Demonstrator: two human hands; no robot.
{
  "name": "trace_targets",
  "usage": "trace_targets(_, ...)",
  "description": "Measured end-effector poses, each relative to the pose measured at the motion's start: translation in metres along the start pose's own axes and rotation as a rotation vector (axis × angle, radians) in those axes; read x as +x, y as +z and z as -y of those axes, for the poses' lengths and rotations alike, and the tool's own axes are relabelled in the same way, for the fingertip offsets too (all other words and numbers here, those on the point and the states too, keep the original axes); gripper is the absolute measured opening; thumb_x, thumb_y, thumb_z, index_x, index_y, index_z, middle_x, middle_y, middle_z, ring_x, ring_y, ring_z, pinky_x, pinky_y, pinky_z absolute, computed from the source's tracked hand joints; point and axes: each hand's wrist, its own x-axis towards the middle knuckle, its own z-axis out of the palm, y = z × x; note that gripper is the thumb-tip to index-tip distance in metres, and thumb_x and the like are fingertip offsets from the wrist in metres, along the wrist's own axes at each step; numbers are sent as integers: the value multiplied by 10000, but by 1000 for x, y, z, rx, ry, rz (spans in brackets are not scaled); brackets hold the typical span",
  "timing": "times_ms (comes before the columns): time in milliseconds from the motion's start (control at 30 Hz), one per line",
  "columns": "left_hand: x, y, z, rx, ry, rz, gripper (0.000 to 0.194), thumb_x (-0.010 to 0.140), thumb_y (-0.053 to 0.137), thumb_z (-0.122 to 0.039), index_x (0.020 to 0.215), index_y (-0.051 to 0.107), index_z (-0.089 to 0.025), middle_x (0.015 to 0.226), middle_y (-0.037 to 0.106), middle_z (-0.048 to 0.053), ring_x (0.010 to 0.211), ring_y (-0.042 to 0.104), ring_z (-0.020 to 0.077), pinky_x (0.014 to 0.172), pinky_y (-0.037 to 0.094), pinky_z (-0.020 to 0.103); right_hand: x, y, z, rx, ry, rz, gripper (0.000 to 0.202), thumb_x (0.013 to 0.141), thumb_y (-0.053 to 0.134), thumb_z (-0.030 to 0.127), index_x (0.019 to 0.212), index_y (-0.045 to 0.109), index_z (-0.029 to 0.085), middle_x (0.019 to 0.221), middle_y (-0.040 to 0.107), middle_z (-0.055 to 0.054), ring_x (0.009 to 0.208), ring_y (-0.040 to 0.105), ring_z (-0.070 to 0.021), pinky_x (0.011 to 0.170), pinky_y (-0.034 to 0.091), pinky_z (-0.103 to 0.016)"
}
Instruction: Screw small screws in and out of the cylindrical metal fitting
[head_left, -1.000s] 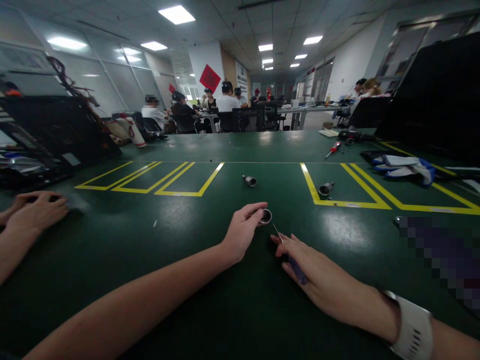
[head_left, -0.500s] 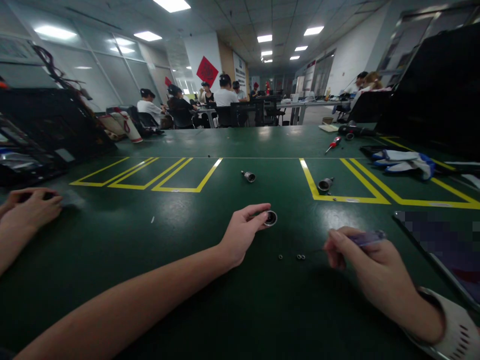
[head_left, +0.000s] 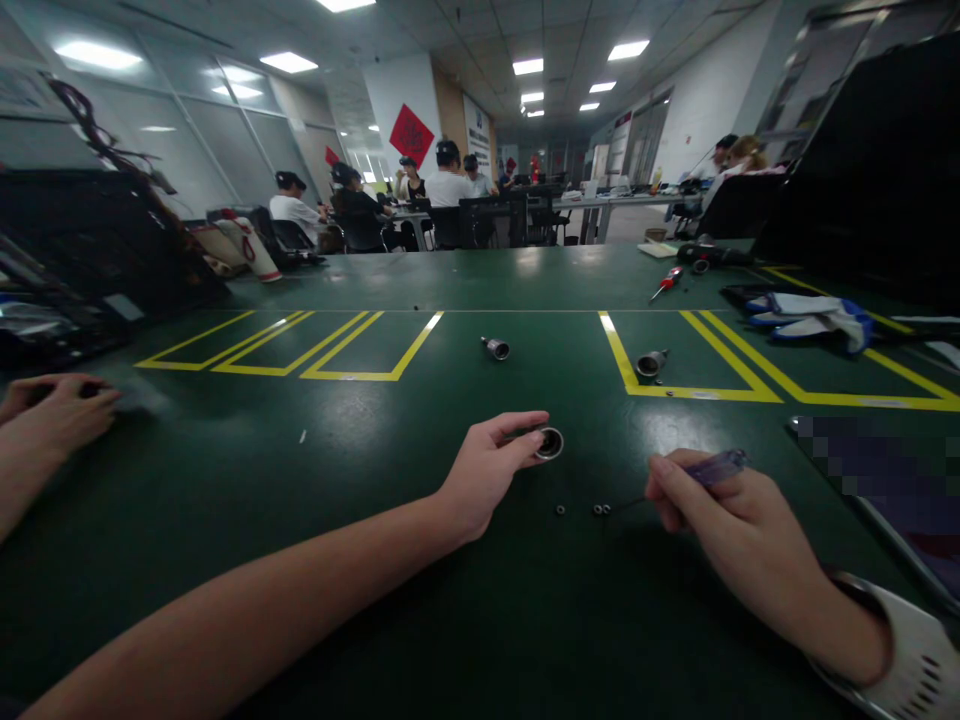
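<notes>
Between thumb and fingers, my left hand (head_left: 487, 465) grips a round metal socket (head_left: 550, 444), its open end facing me. My right hand (head_left: 724, 510) holds a screwdriver (head_left: 718, 467) with a translucent purple handle; its thin shaft points left, the tip close to a pair of small rings (head_left: 601, 510) on the green table (head_left: 420, 640). Another small ring (head_left: 560, 510) lies to their left, below the held socket. Farther back, one metal socket (head_left: 498, 348) lies on its side, and a second (head_left: 651, 363) lies inside a yellow-taped outline.
Another person's hands (head_left: 64, 415) are at the left edge. At right are a tablet-like slab (head_left: 877, 490), gloves (head_left: 814, 318) and a red screwdriver (head_left: 666, 284). A power tool (head_left: 712, 255) lies behind. Yellow tape outlines (head_left: 352, 376) mark the table.
My left hand has shifted slightly right with the socket, which shows more of its opening. The screwdriver's tip has come closer to the paired rings.
</notes>
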Motion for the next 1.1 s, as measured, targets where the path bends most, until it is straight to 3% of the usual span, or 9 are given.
trace_targets(267,-3,2,-3,6,-7,19,293,809,579,-156,1101,600,-172,1093,643,73,997,609,174,922,482,350,14,6,-16,432,309,-54,335,769,559,475,647,575,163,494,521,11,438,474,-114,400,358,-228)
trace_targets(400,-4,2,-4,12,-13,17,297,810,576,-155,1106,600,-173,1102,639,78,999,608,181,931,476,369,16,5,-14,421,331,-52,340,777,551,472,637,576,163,476,518,12,419,471,-112,391,356,-228)
trace_targets(500,-4,2,-4,6,-17,16,294,813,572,-156,1105,602,-178,1107,637,76,1003,605,181,937,470,377,13,3,-7,177,197,-21,366,801,504,496,647,601,178,500,566,-5,445,521,-137,424,387,-255)
trace_targets(633,-3,3,-3,-20,-3,0,296,792,589,-129,1085,613,-172,1065,652,69,982,614,176,929,475,364,1,3,1,-86,-112,-51,363,846,452,429,584,572,209,484,567,11,441,542,-140,446,390,-268)
trace_targets(800,-3,3,-1,-14,24,1,346,751,616,-92,1085,614,-179,1031,665,57,965,619,172,937,463,369,-13,5,1,-100,-373,-127,259,876,452,275,644,548,212,556,562,17,501,551,-126,479,418,-253)
trace_targets(933,-5,2,0,47,22,9,392,730,644,-115,1112,600,-193,1073,654,66,994,606,186,952,442,390,-17,5,1,-28,-553,-109,130,863,462,172,822,574,223,703,631,-11,638,611,-146,568,484,-264)
trace_targets(1100,-11,7,-2,73,42,19,386,709,652,-99,1080,605,-192,1025,668,58,961,618,178,920,456,366,-17,8,2,-105,-708,-28,285,821,526,128,1079,565,245,948,673,-57,879,639,-189,764,532,-316)
